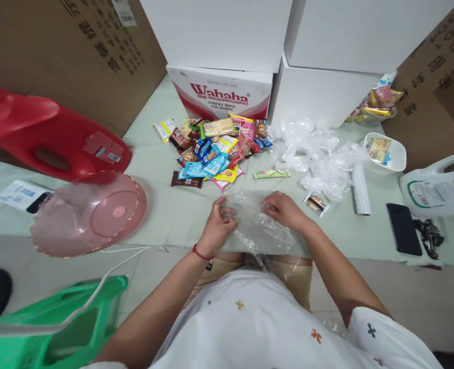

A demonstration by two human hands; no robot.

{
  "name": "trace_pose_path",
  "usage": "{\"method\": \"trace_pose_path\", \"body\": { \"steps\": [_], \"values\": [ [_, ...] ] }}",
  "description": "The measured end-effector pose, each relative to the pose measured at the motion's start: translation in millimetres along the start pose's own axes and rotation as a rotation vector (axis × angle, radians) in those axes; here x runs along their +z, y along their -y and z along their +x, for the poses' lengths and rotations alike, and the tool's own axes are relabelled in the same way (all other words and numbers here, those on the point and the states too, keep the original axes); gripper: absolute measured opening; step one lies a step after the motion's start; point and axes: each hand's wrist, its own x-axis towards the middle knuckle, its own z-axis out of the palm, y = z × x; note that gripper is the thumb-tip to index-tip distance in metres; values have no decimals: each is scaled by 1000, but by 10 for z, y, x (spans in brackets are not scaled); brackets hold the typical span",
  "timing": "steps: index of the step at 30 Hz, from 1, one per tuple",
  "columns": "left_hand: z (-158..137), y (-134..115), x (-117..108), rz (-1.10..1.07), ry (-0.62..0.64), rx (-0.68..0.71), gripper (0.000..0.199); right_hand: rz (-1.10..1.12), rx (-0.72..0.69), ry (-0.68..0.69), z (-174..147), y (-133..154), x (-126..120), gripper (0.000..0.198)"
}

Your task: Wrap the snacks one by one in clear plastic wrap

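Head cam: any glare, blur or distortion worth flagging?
Head view: bright highlights streak the clear plastic bag, muddling its edges; head view: apparent wide-angle stretch at the red plastic jug; head view: Wahaha carton lettering is legible, fine print on the snack packets too soft or small.

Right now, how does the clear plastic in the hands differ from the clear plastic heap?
The held plastic is spread between the left hand and right hand; the heap lies untouched, bunched up on the table.
The held plastic is close to the person's body; the heap sits farther back, to the right.
Both are see-through and wrinkled.
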Motion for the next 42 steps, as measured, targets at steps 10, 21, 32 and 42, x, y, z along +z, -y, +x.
{"method": "trace_pose_path", "body": {
  "steps": [10, 21, 32, 42],
  "values": [
    [-134, -28, -250, 574, -306, 202, 80, 372, 591, -285, -280, -469, -205, 38],
    [108, -379, 180, 1221, 307, 766, 33, 58, 486, -233, -248, -396, -254, 28],
    [485, -53, -58, 978, 244, 575, 37, -280, 63, -221, -351, 77, -190, 62],
    [292, -103, -143, 1248, 113, 454, 41, -362, -249, -313, -1004, 172, 66, 30]
  ]
}}
